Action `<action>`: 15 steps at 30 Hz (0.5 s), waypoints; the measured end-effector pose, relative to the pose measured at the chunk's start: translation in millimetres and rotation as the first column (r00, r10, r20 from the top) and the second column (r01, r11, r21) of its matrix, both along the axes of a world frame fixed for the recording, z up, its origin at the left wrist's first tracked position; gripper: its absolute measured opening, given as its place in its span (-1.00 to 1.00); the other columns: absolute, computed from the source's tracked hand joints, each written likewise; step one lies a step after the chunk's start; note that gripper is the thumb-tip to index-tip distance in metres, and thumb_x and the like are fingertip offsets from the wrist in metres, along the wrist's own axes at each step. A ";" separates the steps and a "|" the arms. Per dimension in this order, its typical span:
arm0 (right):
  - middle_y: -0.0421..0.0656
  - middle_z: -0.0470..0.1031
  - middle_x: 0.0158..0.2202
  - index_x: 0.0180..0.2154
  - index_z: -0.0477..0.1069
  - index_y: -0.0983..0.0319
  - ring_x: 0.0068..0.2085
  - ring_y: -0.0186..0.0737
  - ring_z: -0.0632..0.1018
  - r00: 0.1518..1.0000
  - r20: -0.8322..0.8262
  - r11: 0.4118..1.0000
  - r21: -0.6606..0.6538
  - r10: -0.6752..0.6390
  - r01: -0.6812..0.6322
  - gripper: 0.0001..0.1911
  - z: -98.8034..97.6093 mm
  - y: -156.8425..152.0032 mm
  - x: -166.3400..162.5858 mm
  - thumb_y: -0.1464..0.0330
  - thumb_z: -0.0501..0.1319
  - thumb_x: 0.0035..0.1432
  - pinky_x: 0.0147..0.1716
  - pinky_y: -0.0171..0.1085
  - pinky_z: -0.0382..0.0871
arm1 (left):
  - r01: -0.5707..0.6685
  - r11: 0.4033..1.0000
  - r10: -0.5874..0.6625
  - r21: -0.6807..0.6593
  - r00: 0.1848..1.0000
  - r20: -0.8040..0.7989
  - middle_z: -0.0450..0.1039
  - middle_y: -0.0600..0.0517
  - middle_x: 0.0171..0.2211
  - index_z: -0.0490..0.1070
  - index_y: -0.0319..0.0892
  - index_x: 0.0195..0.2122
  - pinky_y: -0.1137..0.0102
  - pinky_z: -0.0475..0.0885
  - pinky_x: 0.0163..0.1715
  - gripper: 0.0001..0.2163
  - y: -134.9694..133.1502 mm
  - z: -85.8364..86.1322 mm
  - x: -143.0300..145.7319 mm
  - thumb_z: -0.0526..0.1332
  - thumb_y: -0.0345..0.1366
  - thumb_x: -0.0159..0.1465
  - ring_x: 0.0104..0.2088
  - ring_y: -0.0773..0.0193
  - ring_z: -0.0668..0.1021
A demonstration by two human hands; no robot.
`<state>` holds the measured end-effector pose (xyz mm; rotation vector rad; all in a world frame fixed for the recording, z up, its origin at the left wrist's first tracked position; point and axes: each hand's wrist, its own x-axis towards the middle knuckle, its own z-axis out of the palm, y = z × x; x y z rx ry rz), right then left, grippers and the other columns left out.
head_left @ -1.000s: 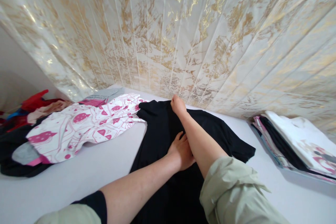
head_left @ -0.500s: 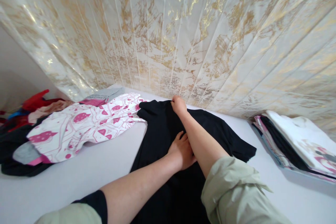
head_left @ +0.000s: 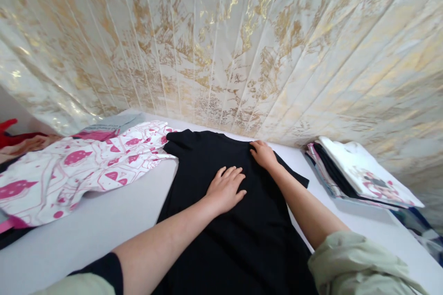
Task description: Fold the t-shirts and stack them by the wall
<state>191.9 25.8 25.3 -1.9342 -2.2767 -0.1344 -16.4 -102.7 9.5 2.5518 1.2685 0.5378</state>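
Observation:
A black short-sleeved T-shirt [head_left: 221,239] lies spread over the white surface in front of me, its neckline at the far side. My left hand [head_left: 226,190] rests flat on the chest of the shirt with its fingers apart. At the far edge of the shirt, by the neckline and right shoulder, my right hand [head_left: 265,154] lies with its fingers stretched out on the fabric. The shirt's lower part runs out of the picture below.
To the left lies a white garment with pink strawberries [head_left: 114,156], touching the black sleeve, with a grey garment [head_left: 114,124] behind it. A stack of folded clothes [head_left: 363,175] sits at the right. A gold-patterned curtain [head_left: 221,46] hangs along the back.
My right hand has let go of the neckline and moved right to the shoulder. My arms no longer cross, the left hand lies flatter, and the camera has turned right.

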 end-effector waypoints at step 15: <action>-0.09 0.34 0.20 0.18 0.32 0.13 0.18 -0.14 0.36 0.988 -0.105 0.994 0.002 -0.110 0.111 -0.54 -16.0 -141.3 99.5 0.40 -0.03 0.30 0.15 -0.13 0.20 | 0.045 0.999 -0.045 -0.006 0.999 -0.024 0.20 -0.04 0.30 0.31 -0.05 0.14 0.06 0.03 0.29 -0.63 9.4 -3.9 -3.1 0.06 -0.12 0.34 0.31 0.10 0.21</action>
